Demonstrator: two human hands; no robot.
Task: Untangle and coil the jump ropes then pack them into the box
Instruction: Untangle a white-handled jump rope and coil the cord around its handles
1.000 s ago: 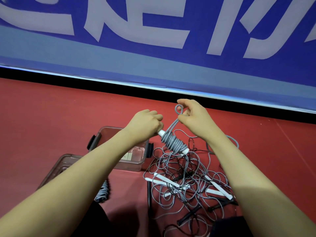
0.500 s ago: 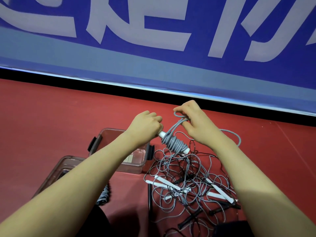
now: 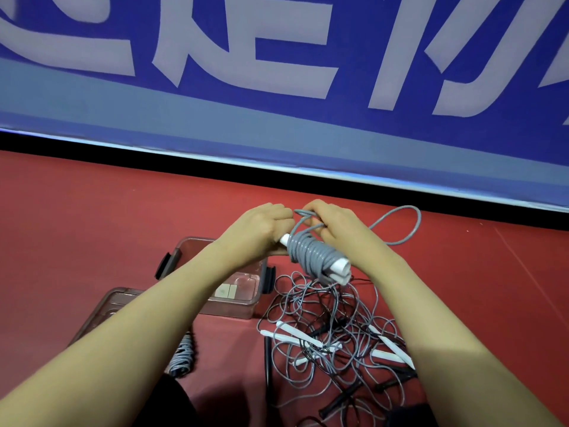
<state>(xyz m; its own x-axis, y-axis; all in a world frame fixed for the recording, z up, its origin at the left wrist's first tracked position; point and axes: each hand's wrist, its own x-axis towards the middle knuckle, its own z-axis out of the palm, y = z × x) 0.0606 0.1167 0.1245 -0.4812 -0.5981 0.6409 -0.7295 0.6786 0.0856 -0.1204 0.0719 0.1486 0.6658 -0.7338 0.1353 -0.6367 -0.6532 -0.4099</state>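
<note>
Right hand (image 3: pixel 335 229) has dropped from raised loop to bundle (image 3: pixel 311 254), hands now together; grip pinching grey cord end at top wrap, likely tucking off. Left hand (image 3: pixel 261 229) grips handle end. Bundle held above floor, beside open box (image 3: pixel 246 306). Tangle (image 3: pixel 332 331) remains, unsorted; second bundle (image 3: pixel 183 355) near lid (image 3: pixel 101 309).

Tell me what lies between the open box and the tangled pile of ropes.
Head view: only a narrow strip of bare red floor separates the box from the rope pile; nothing sits there.
</note>
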